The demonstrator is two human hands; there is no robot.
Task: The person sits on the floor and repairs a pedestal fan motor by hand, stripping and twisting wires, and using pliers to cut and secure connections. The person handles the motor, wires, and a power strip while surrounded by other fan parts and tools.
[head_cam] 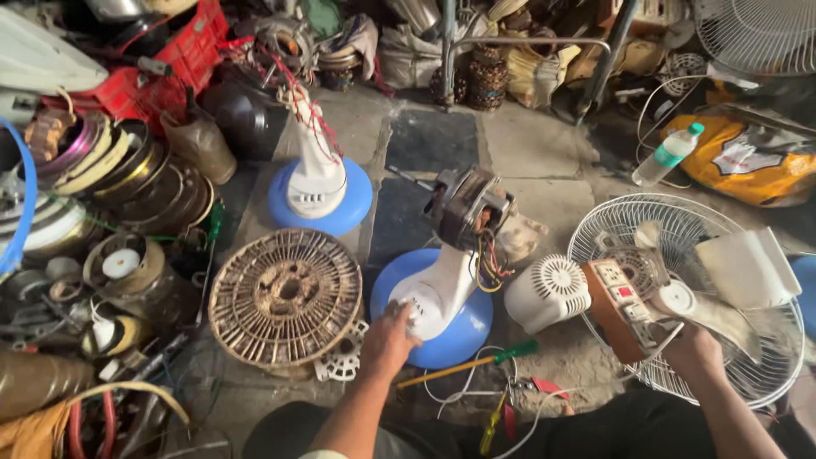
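My left hand (389, 338) rests on the white stand of a table fan (442, 293) with a round blue base (463, 327). Its bare motor (467, 206) sits on top, with coloured wires hanging loose. My right hand (693, 350) grips the near end of a brown switch board with white sockets (620, 306), held over a white wire fan guard (680, 255). A white motor cover (548, 291) lies between the fan and the board.
A dusty round fan grille (285, 293) lies left of the fan. Behind stands a second white stand on a blue base (320, 191). Screwdrivers (467, 365) lie near my knees. A plastic bottle (667, 155), motor coils (127, 170) and a red crate (170, 59) crowd the edges.
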